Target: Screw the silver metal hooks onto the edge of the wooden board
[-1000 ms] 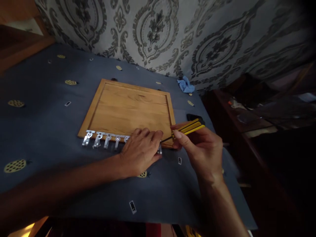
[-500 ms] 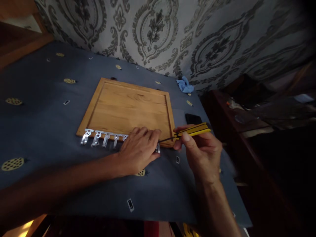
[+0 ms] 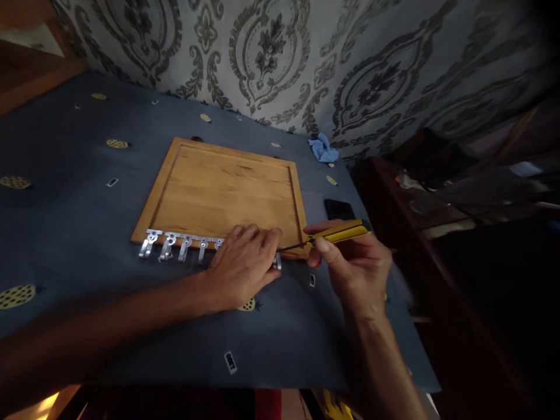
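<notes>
A square wooden board (image 3: 223, 189) lies flat on a blue patterned cloth (image 3: 79, 233). Along its near edge runs a metal hook rail (image 3: 175, 245) with several silver hooks. My left hand (image 3: 242, 265) lies over the right part of the rail, fingers together and pressing down on it. My right hand (image 3: 356, 262) pinches a yellow and black screwdriver (image 3: 336, 233) held nearly level, its thin shaft pointing left toward the rail's right end beside my left fingertips.
A black phone (image 3: 339, 208) lies right of the board near the table's right edge. A crumpled blue cloth (image 3: 322, 147) sits at the back by the patterned wall. Dark wooden furniture stands to the right, below the table edge.
The screwdriver handle has dropped from a raised tilt to nearly level. Both hands stay at the rail's right end; the view has shifted slightly.
</notes>
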A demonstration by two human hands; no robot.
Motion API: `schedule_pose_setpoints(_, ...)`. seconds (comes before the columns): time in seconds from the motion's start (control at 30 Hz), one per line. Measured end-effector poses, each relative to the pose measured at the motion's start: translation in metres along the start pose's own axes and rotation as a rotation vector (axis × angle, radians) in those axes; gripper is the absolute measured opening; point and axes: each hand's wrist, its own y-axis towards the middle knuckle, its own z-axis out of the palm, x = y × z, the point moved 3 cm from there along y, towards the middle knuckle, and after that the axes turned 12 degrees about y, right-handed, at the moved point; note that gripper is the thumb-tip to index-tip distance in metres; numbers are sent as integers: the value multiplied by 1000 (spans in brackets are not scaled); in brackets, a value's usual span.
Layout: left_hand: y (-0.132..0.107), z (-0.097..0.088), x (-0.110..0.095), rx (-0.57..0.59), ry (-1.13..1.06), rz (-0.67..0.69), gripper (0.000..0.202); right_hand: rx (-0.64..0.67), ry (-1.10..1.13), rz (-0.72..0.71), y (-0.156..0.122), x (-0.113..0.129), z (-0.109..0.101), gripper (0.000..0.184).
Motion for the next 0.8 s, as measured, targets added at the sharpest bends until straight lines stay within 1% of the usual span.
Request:
schedule_pose_setpoints(0.13,1,0,0,14,7,2,47,-12,-8,-4,0,0,3,24)
schedule_pose_setpoints(0.33,1,0,-1,10,23,8,55,55,59,61,1,-3,1,29)
schedule_pose_setpoints(0.47,-1,1,-1,-26,42,12,46,49,30,22,1,-2,2,25)
schedule_pose_setpoints(0.57,-2,1,-1,-55,42,18,41,-24,41,-24,0,-2,1,24)
schedule_pose_setpoints(0.7,-3,0,-1,-43,32,26,42,-210,116,-114,3,-4,-6,26)
schedule_pose_setpoints(0.8,-2,-1,-1,-38,30,26,45,-282,156,-115,9,-8,-10,31)
